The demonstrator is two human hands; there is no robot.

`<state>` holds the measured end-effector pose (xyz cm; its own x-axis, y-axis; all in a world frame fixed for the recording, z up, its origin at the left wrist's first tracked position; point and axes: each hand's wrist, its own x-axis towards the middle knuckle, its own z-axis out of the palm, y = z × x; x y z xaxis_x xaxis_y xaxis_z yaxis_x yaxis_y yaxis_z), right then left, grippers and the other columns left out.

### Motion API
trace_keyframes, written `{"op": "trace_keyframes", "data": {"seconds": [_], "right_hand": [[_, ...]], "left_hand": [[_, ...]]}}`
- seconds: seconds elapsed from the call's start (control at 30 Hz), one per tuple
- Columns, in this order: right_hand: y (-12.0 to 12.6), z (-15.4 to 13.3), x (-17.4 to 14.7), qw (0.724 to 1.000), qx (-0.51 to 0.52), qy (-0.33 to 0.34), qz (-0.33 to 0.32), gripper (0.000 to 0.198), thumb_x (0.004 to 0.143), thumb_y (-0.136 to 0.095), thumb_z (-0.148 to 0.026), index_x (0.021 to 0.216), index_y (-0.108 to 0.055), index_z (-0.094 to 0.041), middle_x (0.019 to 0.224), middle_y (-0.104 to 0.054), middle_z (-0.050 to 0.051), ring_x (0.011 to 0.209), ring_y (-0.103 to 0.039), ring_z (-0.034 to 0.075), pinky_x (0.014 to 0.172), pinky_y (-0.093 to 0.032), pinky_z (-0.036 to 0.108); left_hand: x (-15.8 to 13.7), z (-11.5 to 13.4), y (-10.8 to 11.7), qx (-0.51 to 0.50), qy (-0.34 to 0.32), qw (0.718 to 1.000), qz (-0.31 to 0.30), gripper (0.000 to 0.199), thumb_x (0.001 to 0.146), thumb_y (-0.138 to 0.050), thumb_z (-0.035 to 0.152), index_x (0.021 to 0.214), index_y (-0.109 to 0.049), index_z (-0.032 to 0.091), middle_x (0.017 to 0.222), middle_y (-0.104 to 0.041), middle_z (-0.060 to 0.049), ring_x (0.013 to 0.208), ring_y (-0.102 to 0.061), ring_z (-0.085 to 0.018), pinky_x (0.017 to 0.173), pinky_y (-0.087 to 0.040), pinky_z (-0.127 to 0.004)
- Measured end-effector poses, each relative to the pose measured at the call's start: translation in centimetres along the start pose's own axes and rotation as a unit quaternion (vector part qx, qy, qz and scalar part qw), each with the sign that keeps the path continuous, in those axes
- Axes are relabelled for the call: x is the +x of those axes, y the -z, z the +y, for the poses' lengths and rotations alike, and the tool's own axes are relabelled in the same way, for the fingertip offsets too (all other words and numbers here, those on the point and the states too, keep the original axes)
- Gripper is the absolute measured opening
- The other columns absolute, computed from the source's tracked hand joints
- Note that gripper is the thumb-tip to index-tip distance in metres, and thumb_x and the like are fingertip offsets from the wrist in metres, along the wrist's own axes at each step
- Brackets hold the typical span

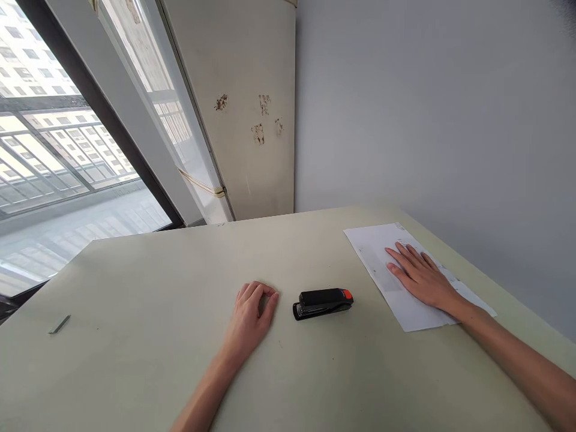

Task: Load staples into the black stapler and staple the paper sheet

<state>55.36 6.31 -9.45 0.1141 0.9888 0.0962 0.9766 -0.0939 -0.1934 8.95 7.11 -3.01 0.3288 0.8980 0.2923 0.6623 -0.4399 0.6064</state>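
A black stapler (324, 302) with a red-orange patch on its right end lies on the table, a little right of my left hand (252, 310) and apart from it. That hand rests on the tabletop, fingers curled in and thumb meeting the index finger, with nothing seen between them. On the right, my right hand (419, 277) lies flat with spread fingers on white paper (373, 255). Some faint dark marks show on the paper near its far and right edges; whether it is one sheet or several I cannot tell.
The pale table (157, 360) reaches from the window (58, 138) side to the grey wall (432, 108). A short, thin grey strip (59, 324), perhaps staples, lies at the far left. Behind the table stands a beige panel (243, 60) with brown stains.
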Motion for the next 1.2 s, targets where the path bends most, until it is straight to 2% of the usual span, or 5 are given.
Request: {"op": "trace_keyframes", "data": {"seconds": [0.27,0.43,0.63,0.8,1.2], "right_hand": [[2.8,-1.3,1.7,0.998,0.034,0.031,0.03,0.066,0.107,-0.023,-0.059,0.158,-0.045,-0.023,0.173,-0.033,0.01,0.161,-0.022,0.035,0.13,-0.022,0.059],[5.8,-8.4,-0.3,0.974,0.193,0.115,-0.024,0.054,0.105,-0.044,-0.062,0.152,-0.049,-0.036,0.163,-0.049,0.005,0.148,-0.049,0.032,0.111,-0.053,0.048],[5.1,-16.0,-1.5,0.898,0.31,0.286,-0.127,0.037,0.093,-0.071,-0.059,0.12,-0.071,-0.033,0.131,-0.072,0.005,0.125,-0.064,0.03,0.104,-0.053,0.045],[3.3,-18.3,-1.1,0.896,0.354,0.24,-0.123,0.033,0.095,-0.07,-0.058,0.11,-0.072,-0.029,0.103,-0.074,0.004,0.089,-0.067,0.023,0.078,-0.053,0.035],[3.2,-18.6,-1.9,0.893,0.411,0.156,-0.099,0.05,0.112,-0.029,-0.054,0.115,-0.07,-0.026,0.101,-0.073,0.005,0.092,-0.065,0.025,0.083,-0.051,0.036]], "left_hand": [[-0.2,0.2,0.1,0.006,-0.011,1.0,0.006,0.022,0.106,-0.05,0.038,0.093,-0.063,0.025,0.096,-0.069,-0.004,0.091,-0.06,-0.024,0.086,-0.049,-0.04],[-0.3,0.0,0.0,0.003,-0.015,1.0,0.004,0.02,0.106,-0.051,0.036,0.094,-0.062,0.024,0.096,-0.068,-0.004,0.091,-0.06,-0.024,0.089,-0.049,-0.042],[-0.4,0.1,0.0,0.001,-0.017,1.0,0.005,0.019,0.106,-0.05,0.035,0.094,-0.061,0.025,0.096,-0.068,-0.004,0.092,-0.06,-0.024,0.088,-0.049,-0.041],[-0.5,0.2,0.0,-0.002,-0.016,1.0,0.006,0.018,0.106,-0.05,0.034,0.095,-0.061,0.025,0.096,-0.068,-0.004,0.092,-0.061,-0.024,0.088,-0.05,-0.041],[-0.9,0.1,-0.3,0.013,-0.07,0.997,-0.042,0.018,0.098,-0.066,0.031,0.115,-0.064,0.027,0.112,-0.067,-0.005,0.103,-0.062,-0.024,0.093,-0.051,-0.042]]}}
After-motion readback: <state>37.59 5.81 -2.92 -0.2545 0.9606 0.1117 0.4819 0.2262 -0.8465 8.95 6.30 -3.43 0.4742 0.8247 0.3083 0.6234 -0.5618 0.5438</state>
